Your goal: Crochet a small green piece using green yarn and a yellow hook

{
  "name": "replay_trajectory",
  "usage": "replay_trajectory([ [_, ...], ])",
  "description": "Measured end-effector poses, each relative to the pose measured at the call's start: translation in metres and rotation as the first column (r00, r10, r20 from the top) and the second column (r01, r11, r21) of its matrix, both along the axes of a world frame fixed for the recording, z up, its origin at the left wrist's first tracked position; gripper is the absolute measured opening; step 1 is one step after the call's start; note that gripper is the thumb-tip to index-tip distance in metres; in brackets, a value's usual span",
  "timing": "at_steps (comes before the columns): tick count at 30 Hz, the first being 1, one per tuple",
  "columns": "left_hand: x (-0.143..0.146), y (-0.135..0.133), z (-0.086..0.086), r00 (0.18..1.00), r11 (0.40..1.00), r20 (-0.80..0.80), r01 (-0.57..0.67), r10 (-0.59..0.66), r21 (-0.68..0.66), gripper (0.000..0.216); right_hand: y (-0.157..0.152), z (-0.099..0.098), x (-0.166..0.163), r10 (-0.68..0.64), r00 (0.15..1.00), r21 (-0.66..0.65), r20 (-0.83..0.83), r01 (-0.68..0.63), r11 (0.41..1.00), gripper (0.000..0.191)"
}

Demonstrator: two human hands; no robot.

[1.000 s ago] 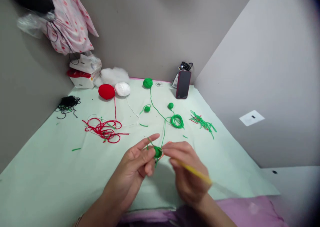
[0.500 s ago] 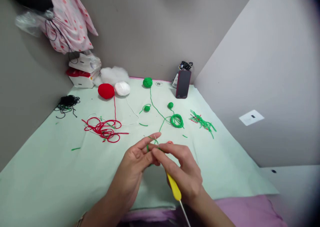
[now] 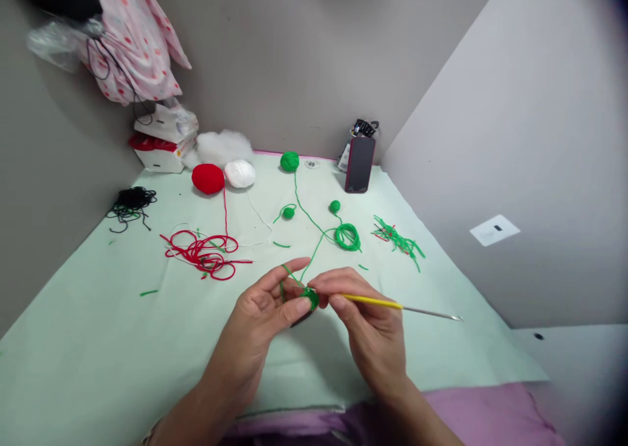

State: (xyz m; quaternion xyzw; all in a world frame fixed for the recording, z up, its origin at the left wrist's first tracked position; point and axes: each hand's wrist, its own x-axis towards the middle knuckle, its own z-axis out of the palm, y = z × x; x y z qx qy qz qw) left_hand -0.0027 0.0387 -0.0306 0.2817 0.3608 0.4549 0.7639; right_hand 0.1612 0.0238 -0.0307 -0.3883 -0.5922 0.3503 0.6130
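Between thumb and fingers, my left hand (image 3: 267, 322) pinches a small green crochet piece (image 3: 310, 297). Green yarn (image 3: 314, 257) loops over its raised index finger and runs back to a green yarn ball (image 3: 289, 161) by the wall. My right hand (image 3: 370, 328) is closed on a crochet hook (image 3: 375, 300) with a yellow handle. The hook's working tip meets the green piece, though fingers partly cover it. Its other metal end points out to the right, above the cloth.
Red yarn (image 3: 209, 256) lies tangled at left, below a red ball (image 3: 208, 178) and a white ball (image 3: 240, 173). A green coil (image 3: 347, 237), small green balls and green scraps (image 3: 400, 242) lie ahead and right. A phone (image 3: 360, 165) leans at the back; black yarn (image 3: 132, 205) sits far left.
My right hand has turned the crochet hook from pointing down toward me to nearly level, its rear end now at right. The green piece shows more clearly in my left hand.
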Motion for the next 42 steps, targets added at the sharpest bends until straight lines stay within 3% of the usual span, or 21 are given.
replay_trajectory([
  [5,0.0,-0.001,0.004,0.996,0.999,0.087,0.026,-0.023,-0.032,0.061,-0.001,-0.006,0.002,0.03,0.996,-0.025,-0.083,-0.032,0.999,0.015],
  [10,-0.004,0.002,0.002,0.966,0.986,0.215,0.158,-0.145,-0.043,0.05,0.005,-0.003,0.007,0.022,0.951,-0.168,-0.309,-0.078,0.983,0.02],
  [13,-0.005,0.004,-0.001,0.97,0.987,0.194,0.155,-0.146,-0.032,0.045,0.008,0.0,0.009,0.027,0.928,-0.251,-0.372,-0.129,0.959,0.024],
  [20,-0.001,-0.002,0.002,1.0,0.999,-0.007,0.019,-0.018,0.04,0.04,0.003,-0.008,0.003,0.068,0.986,-0.084,-0.15,-0.081,0.993,0.015],
  [33,-0.001,-0.003,0.004,0.999,0.998,-0.035,0.019,-0.017,0.053,0.035,0.003,-0.009,0.001,0.079,0.986,-0.064,-0.148,-0.089,0.994,0.015],
  [37,-0.002,-0.001,0.0,0.999,0.998,-0.039,0.035,-0.033,0.059,0.038,0.001,-0.011,0.002,-0.03,0.987,-0.076,-0.16,0.018,0.997,0.017],
  [42,-0.002,0.002,-0.001,0.997,0.998,0.038,0.065,-0.065,-0.012,0.034,-0.003,-0.008,0.003,-0.125,0.991,0.023,-0.048,0.126,0.992,0.019],
])
